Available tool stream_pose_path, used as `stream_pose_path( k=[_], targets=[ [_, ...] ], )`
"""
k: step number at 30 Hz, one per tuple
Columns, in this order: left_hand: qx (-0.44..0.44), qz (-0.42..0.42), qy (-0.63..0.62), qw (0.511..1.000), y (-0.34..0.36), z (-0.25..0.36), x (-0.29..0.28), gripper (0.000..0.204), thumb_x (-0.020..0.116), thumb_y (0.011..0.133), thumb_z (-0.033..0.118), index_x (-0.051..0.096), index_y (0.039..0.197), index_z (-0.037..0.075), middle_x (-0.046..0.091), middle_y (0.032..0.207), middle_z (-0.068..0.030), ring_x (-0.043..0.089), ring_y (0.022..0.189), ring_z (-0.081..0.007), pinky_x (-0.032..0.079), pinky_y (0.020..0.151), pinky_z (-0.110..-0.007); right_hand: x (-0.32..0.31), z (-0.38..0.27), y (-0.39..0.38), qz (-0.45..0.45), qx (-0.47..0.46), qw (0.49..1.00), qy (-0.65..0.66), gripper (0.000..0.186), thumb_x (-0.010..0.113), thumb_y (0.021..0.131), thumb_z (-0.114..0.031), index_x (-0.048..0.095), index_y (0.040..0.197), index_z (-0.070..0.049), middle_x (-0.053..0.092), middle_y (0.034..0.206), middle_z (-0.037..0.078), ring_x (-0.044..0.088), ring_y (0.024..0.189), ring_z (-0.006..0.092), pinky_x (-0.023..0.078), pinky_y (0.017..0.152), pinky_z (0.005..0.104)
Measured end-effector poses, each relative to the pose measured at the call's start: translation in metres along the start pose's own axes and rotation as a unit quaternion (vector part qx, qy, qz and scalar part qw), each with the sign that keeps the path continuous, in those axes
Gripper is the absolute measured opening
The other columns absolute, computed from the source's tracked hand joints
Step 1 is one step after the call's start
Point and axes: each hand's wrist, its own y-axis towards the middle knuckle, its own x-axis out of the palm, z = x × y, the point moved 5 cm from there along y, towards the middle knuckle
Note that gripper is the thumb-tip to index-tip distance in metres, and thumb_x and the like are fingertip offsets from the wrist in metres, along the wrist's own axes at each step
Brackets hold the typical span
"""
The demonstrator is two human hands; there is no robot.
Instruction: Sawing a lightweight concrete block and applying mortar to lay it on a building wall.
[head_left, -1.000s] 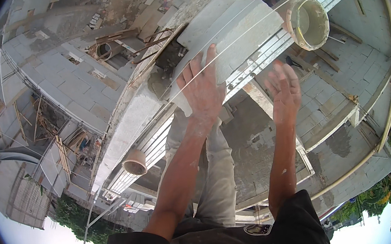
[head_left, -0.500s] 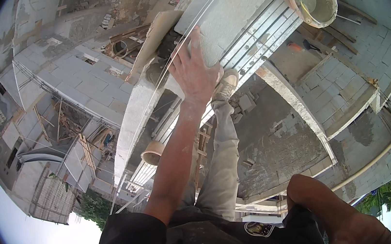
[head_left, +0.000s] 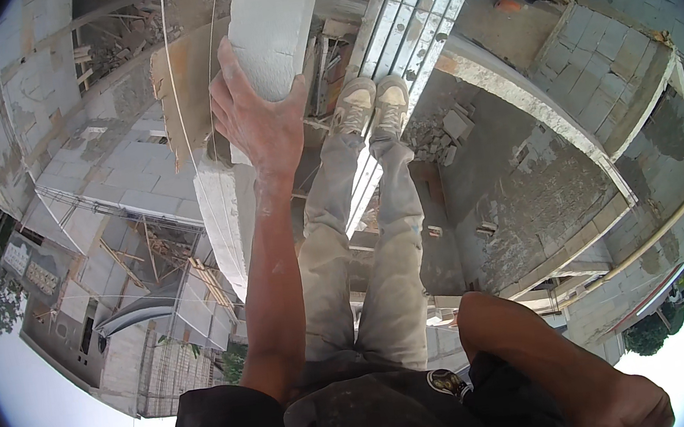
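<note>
My left hand (head_left: pixel 261 125) grips the near end of a pale grey concrete block (head_left: pixel 277 29), thumb on its right side and fingers along its left. The block lies in line with a partly built block wall (head_left: pixel 221 220), its far end cut off by the upper edge. Two thin string lines (head_left: pixel 176 89) run beside it. On the right, my right arm is bent sharply, and my right hand (head_left: pixel 643 405) is partly seen at the lower edge, its fingers hidden.
My shoes (head_left: pixel 372 107) stand on a narrow ribbed metal plank (head_left: pixel 423 3) high above a floor with rubble (head_left: pixel 443 134). A brown board (head_left: pixel 194 86) stands left of the block. A curved concrete beam (head_left: pixel 542 103) spans to the right, with block walls (head_left: pixel 606 70) beyond.
The view has turned and shifted, so the block now points nearly straight up. My left hand stays at its near end. The mortar bucket has almost left the picture at the top.
</note>
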Motion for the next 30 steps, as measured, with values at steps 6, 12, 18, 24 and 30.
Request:
stream_pose_path(
  k=[6,12,18,24,30],
  targets=[
    [0.030,-0.028,-0.008,0.999,0.006,0.010,0.002,0.104,0.083,0.069,0.023,0.026,0.154,0.011,0.046,0.129,-0.0185,0.045,0.123,-0.0387,0.033,0.105,-0.053,-0.040,0.094,-0.113,0.312,0.268,0.901,-0.140,0.033,0.040,0.108,-0.030,0.056,0.110,-0.002,0.068,0.105,0.017,0.066,0.102,0.0296,0.055,0.090,0.0382],
    [0.022,-0.028,-0.031,0.999,0.004,0.007,-0.001,0.104,0.083,0.072,0.023,0.023,0.155,0.007,0.041,0.137,-0.0209,0.039,0.133,-0.0394,0.031,0.113,-0.054,0.012,0.254,-0.374,0.059,0.739,0.667,-0.073,0.049,0.050,0.104,-0.043,0.062,0.119,0.002,0.062,0.074,0.008,0.060,0.063,0.0111,0.054,0.065,0.0286],
    [0.022,-0.044,-0.051,0.998,0.002,0.014,0.000,0.106,0.084,0.076,0.025,0.019,0.155,0.000,0.028,0.155,-0.0233,0.031,0.142,-0.0375,0.031,0.117,-0.048,0.045,0.291,-0.447,-0.167,0.694,0.624,-0.318,0.042,0.054,0.101,-0.037,0.063,0.125,-0.003,0.071,0.102,0.019,0.069,0.089,0.0284,0.054,0.083,0.0396],
    [-0.006,-0.046,-0.047,0.998,0.002,0.007,0.000,0.109,0.084,0.074,0.026,0.017,0.155,-0.001,0.024,0.157,-0.0225,0.032,0.142,-0.0374,0.032,0.117,-0.048,0.066,0.285,-0.430,-0.185,0.692,0.644,-0.268,0.032,0.051,0.097,-0.019,0.061,0.121,-0.002,0.071,0.098,0.021,0.070,0.091,0.0382,0.052,0.081,0.0492],
    [-0.005,-0.040,-0.059,0.997,0.001,0.012,0.002,0.109,0.084,0.073,0.026,0.017,0.155,-0.002,0.024,0.158,-0.0227,0.032,0.143,-0.0375,0.032,0.117,-0.048,0.081,0.295,-0.427,-0.307,0.682,0.589,-0.305,0.023,0.055,0.099,-0.026,0.058,0.112,-0.007,0.071,0.093,0.019,0.069,0.094,0.0378,0.052,0.082,0.0512]
  ],
)
